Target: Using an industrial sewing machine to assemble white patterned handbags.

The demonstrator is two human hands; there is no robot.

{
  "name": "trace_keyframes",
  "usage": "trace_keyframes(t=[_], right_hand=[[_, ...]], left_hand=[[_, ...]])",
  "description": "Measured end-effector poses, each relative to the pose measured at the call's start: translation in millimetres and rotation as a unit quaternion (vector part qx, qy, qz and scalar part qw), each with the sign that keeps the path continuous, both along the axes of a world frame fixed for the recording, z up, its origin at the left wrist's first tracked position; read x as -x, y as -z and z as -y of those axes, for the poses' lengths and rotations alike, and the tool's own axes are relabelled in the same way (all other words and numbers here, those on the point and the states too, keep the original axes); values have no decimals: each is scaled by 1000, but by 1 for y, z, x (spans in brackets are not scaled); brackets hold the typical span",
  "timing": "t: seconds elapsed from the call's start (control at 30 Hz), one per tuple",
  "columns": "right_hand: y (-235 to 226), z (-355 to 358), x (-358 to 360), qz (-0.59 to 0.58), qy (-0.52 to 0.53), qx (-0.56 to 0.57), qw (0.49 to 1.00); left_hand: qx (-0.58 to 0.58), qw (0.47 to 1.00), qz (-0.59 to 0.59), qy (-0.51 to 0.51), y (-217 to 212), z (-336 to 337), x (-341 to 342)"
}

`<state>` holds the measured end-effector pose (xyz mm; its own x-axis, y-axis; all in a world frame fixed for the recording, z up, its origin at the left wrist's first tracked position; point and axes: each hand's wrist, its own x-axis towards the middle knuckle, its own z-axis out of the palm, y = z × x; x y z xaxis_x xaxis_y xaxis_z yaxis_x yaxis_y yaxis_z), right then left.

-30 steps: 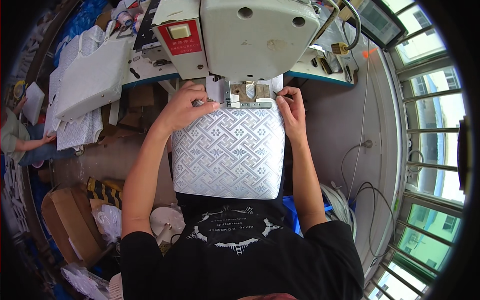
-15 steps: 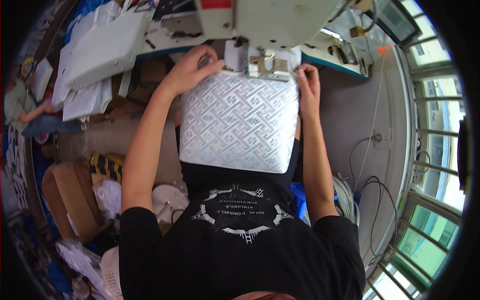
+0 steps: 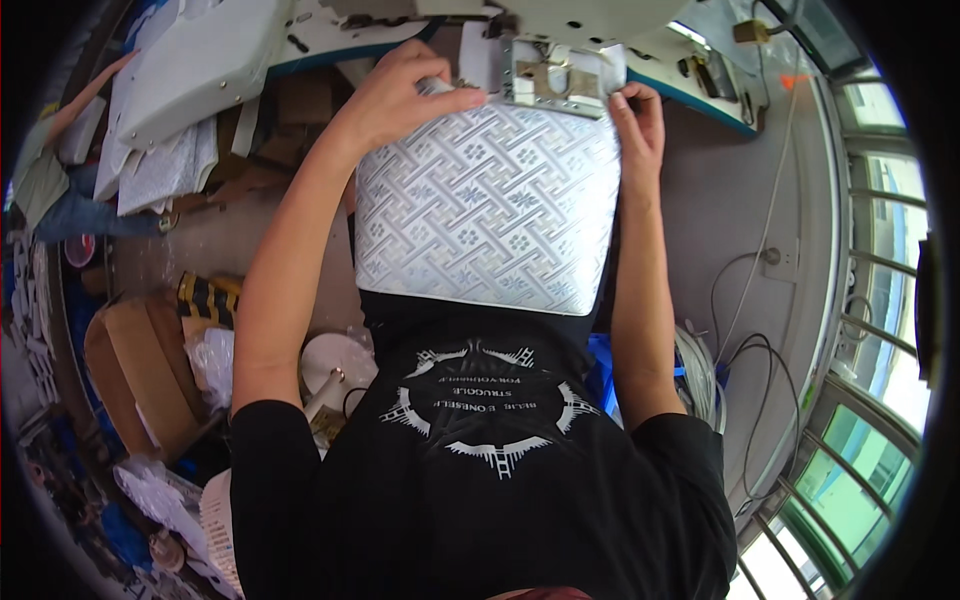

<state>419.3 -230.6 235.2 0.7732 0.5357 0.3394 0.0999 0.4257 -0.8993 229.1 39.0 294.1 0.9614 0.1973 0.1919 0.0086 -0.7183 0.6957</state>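
Note:
A white and silver panel [image 3: 490,215], printed with a lattice and flower pattern and rounded at its near corners, slopes from the machine down over my lap. My left hand [image 3: 408,95] pinches its far left edge between thumb and curled fingers. At the far right corner, my right hand [image 3: 640,125] grips the panel's edge, thumb on the near side. Between the hands, a metal clamp frame [image 3: 555,85] of a pale sewing machine [image 3: 590,20] lies across the panel's far edge. What lies under the frame is hidden.
White bags [image 3: 205,75] are piled on the left, where another person's arm [image 3: 95,95] reaches in. Small tools [image 3: 715,75] lie on the table's right part. A cardboard box [image 3: 145,375] stands at lower left, with cables [image 3: 765,370] by the wall at right.
My left hand has slid rightward along the panel's far edge, closer to the clamp frame. The panel has turned slightly. The other person's arm has risen toward the bags. The whole view has shifted.

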Motion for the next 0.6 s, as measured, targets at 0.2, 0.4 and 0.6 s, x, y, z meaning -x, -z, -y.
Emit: trace_keyframes(t=[0.2, 0.4, 0.6], right_hand=[[-3, 1, 5, -72, -49, 6, 996], [-6, -5, 8, -43, -18, 4, 999], [-16, -8, 10, -34, -8, 12, 999]], left_hand=[[41, 999, 9, -34, -2, 3, 7], [33, 998, 33, -35, -4, 2, 2], [60, 998, 15, -31, -5, -7, -5]])
